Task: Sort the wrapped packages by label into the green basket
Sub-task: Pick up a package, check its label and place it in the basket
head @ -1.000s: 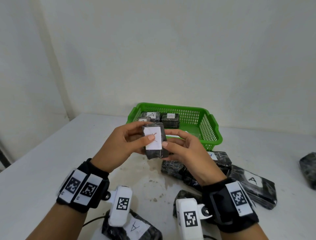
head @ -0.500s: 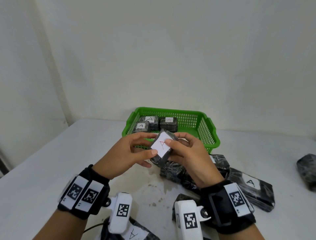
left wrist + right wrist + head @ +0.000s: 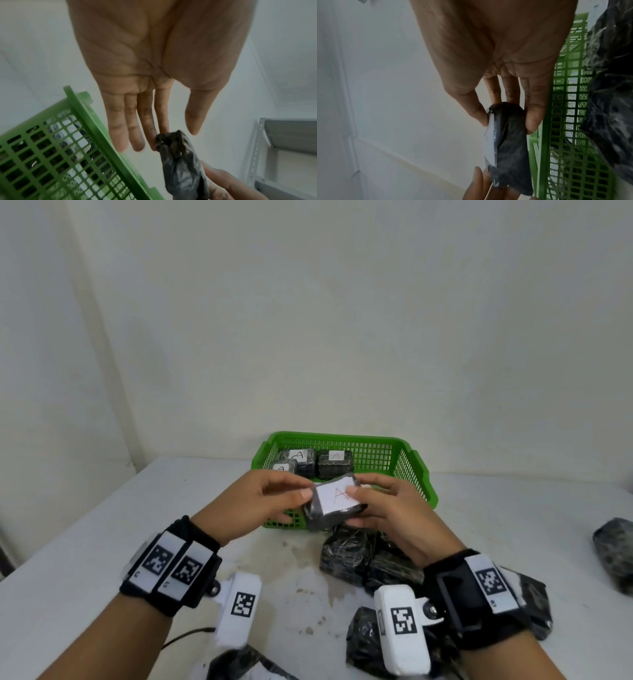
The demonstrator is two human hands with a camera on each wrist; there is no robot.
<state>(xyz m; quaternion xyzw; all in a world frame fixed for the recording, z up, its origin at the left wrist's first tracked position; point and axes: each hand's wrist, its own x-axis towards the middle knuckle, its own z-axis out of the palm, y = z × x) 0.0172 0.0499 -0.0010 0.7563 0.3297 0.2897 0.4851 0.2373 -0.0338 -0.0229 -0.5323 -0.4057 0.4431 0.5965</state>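
Note:
A black wrapped package (image 3: 334, 503) with a white label marked A hangs over the near rim of the green basket (image 3: 342, 436). My right hand (image 3: 363, 505) pinches its right end between thumb and fingers (image 3: 532, 119); the right wrist view shows the package (image 3: 510, 148) edge-on. My left hand (image 3: 294, 503) is at its left end with straight fingers (image 3: 147, 128), one fingertip touching the wrap (image 3: 178, 155) and the thumb apart. Three packages labelled A (image 3: 334, 463) lie in the basket's back left part.
Loose black packages lie on the white table: a heap (image 3: 349, 553) under my right hand, one (image 3: 613, 553) far right, others (image 3: 363, 642) by my wrists. A white wall stands behind the basket. A metal shelf (image 3: 283, 135) shows in the left wrist view.
The package has turned from upright to label-up and moved forward over the basket's near rim. My left hand's grip has loosened to straight fingers.

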